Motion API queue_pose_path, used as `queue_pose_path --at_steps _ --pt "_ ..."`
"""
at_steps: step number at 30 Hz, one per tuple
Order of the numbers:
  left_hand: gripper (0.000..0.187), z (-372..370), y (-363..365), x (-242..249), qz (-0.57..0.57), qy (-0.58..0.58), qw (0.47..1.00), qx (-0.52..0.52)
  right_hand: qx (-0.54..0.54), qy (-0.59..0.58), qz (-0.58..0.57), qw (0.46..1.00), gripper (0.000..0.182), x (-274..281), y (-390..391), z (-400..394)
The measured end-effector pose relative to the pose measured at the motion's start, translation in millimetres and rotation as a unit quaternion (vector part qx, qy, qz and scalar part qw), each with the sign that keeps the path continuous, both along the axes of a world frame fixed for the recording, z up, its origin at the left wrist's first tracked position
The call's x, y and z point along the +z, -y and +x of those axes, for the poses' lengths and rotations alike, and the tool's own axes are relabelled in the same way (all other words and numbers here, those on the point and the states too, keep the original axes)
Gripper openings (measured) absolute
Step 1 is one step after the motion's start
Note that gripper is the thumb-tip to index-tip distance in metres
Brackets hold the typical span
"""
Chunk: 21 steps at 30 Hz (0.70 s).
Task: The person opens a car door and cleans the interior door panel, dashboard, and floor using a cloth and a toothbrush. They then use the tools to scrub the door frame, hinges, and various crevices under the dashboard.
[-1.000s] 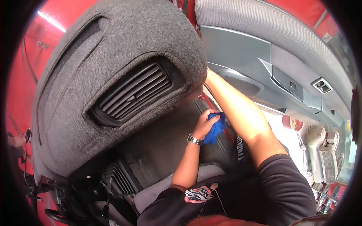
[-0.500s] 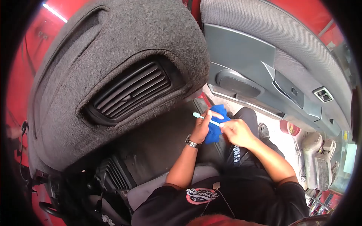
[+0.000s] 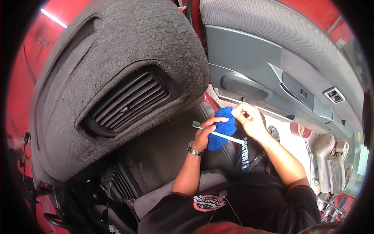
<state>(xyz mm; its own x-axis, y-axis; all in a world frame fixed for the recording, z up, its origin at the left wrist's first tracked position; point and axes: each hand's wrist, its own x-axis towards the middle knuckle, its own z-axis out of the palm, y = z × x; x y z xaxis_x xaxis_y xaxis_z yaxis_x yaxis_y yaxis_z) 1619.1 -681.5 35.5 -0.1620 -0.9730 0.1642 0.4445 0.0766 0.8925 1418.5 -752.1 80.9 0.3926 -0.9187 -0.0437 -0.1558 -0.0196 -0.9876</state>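
Observation:
A toothbrush (image 3: 224, 136) with a pale handle lies across a blue cloth (image 3: 219, 142), its head pointing left toward the dashboard. My left hand (image 3: 203, 134), with a watch at the wrist, grips the toothbrush near its head and has the cloth against its fingers. On the cloth's upper right edge, my right hand (image 3: 248, 117) pinches the fabric between thumb and finger. Both hands are over my lap, below the dashboard air vent (image 3: 134, 102).
A grey fuzzy dashboard (image 3: 156, 35) fills the upper left. The open door panel (image 3: 243, 50) stands at the upper right. A gear lever boot (image 3: 119, 182) is at lower left. Beyond the door sill lie a round red container (image 3: 300, 130) and grey parts (image 3: 324, 146).
My right hand has left the toothbrush handle and moved up to the cloth's edge. The handle end is now exposed, and the cloth sits higher and more bunched. The view has shifted slightly.

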Motion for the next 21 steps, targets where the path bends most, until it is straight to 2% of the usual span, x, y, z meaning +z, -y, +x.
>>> queue_pose_path --at_steps 1,3,5,9,10,11,13,15,17,19,20,21 --pt "0.050 -0.1 -0.7 -0.6 -0.002 -0.002 1.000 0.014 -0.016 0.031 -0.054 0.998 0.003 0.6 0.8 5.5" --pt "0.050 9.6 -1.9 -6.1 -0.005 -0.034 0.999 0.010 -0.019 0.049 -0.052 0.997 0.005 5.8 2.0 15.1" --pt "0.050 14.7 -2.6 -9.3 -0.009 -0.065 0.998 0.008 -0.067 0.104 0.135 0.983 0.009 19.8 3.6 23.3" --pt "0.055 10.9 -3.3 -6.9 -0.021 0.042 0.997 0.060 -0.002 0.042 0.206 0.978 0.011 32.9 7.9 31.3" --pt "0.056 9.0 -3.5 -8.9 -0.033 0.089 0.992 0.077 0.034 -0.012 0.115 0.993 0.011 22.7 9.7 29.3" --pt "0.056 8.7 -3.8 -11.0 -0.034 0.087 0.993 0.079 0.070 -0.066 0.023 0.995 0.010 17.4 11.4 28.1" --pt "0.057 7.5 -3.0 -5.3 -0.037 0.091 0.992 0.083 -0.019 -0.035 0.016 0.999 0.005 10.0 19.1 29.0" --pt "0.054 8.6 -3.5 -3.1 -0.032 0.042 0.995 0.079 -0.043 0.061 0.068 0.995 0.007 18.3 20.9 29.0" --pt "0.055 10.1 -3.9 1.1 -0.020 0.061 0.996 0.064 -0.050 0.052 0.044 0.996 0.007 29.2 12.1 32.2" --pt "0.056 3.7 -7.9 6.0 0.049 -0.023 0.998 0.012 -0.043 0.003 -0.026 0.999 0.009 36.1 3.7 22.7" --pt "0.049 0.9 -8.4 -6.2 0.052 -0.040 0.998 0.006 -0.023 -0.027 -0.054 0.998 0.011 32.6 2.8 13.9" --pt "0.038 2.5 -7.3 -20.0 0.024 0.002 1.000 0.011 -0.004 -0.060 -0.079 0.995 0.012 28.0 0.1 2.5"
